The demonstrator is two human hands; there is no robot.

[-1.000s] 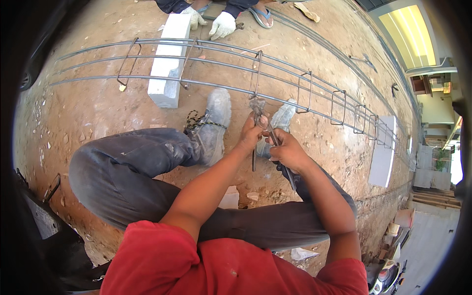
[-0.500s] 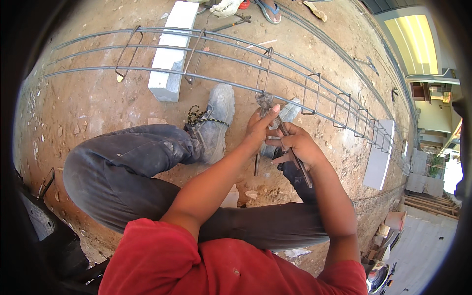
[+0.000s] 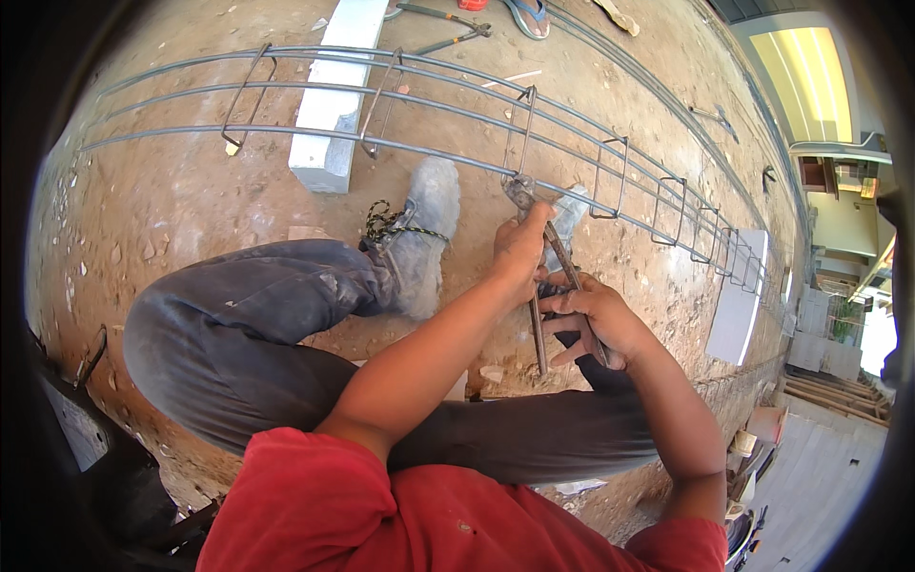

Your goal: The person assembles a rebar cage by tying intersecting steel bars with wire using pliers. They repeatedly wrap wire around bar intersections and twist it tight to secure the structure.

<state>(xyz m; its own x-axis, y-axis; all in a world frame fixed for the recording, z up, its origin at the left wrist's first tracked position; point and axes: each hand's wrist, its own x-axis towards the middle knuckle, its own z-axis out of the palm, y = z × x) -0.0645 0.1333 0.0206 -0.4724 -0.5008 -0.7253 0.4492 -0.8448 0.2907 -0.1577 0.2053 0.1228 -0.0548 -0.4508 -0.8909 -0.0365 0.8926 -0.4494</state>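
A pair of rusty long-handled pincers [image 3: 562,255] has its jaws at the near bar of a rebar cage [image 3: 448,155], where a square stirrup [image 3: 527,133] meets that bar. My left hand [image 3: 520,250] is closed around the pincers just below the jaws. Lower down, my right hand [image 3: 599,319] has its fingers curled about the right-hand handle, some of them reaching toward the other handle. Both handles slant down and to the right. Whether the jaws bite on a tie wire is too small to tell.
Under the cage lie a white block [image 3: 324,143] at left and a grey-white block [image 3: 736,315] at right. Bolt cutters [image 3: 453,40] rest on the dirt beyond, near another person's sandalled foot [image 3: 529,17]. Loose long bars [image 3: 658,71] run at far right. My dusty boot [image 3: 429,238] stands close by.
The pincers' handles have swung closer together, the left one moving right. My right hand has shifted slightly down and right. A gloved hand at the top has left the view, showing more bolt cutters.
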